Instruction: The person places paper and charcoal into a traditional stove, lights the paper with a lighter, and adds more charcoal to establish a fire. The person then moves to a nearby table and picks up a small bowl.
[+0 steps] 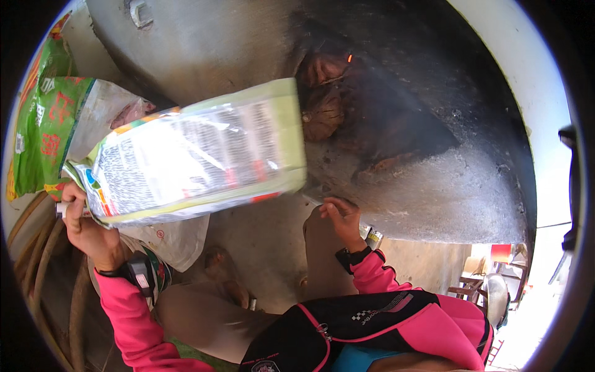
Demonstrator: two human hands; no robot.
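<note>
My left hand (90,230) grips the gathered end of a large printed plastic package (200,158), pale green and white, which is raised and slightly blurred. A small white object (61,210) shows between the same fingers; it may be a lighter. Lower right of the package is my right hand (341,218), its fingers bent and close together near a thin pale object (312,200); whether it holds that is unclear. Beyond both hands, a small orange glow (350,58) shows by brown, crumpled lumps (325,111) in a soot-blackened hollow.
Green printed sacks (51,135) stand at the left, above bent wooden poles or hoses (46,260). A sooty concrete wall or surface (441,200) curves around the right. A wooden stool (469,286) and a fan-like round object (496,297) are at the lower right.
</note>
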